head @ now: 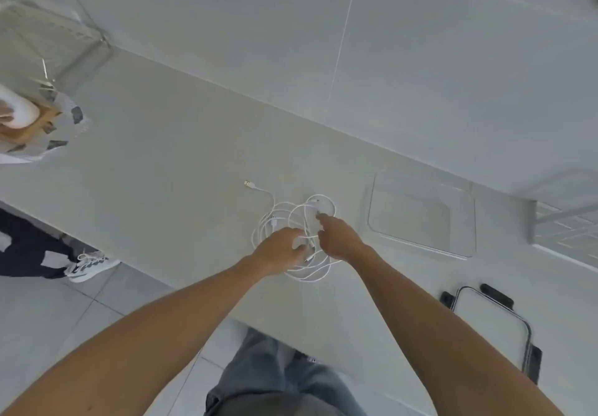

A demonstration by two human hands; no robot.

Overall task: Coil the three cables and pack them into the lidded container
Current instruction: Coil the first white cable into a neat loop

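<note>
Cables (284, 218) lie tangled beneath both hands: left (281, 249) gripping strands, right (336, 237) pinching one.

Evenly and softly lit, bright overall, with a pale grey-green cast and no hard glare. Only faint, diffuse shadows under the forearms on the counter (181, 169). Soft throughout, with motion smear strongest at the upper left and far right of the frame. Wide-angle bending along the edges, the counter line tilted and curved. Thin white cables (291, 218) at centre washed out, hard to separate.
</note>
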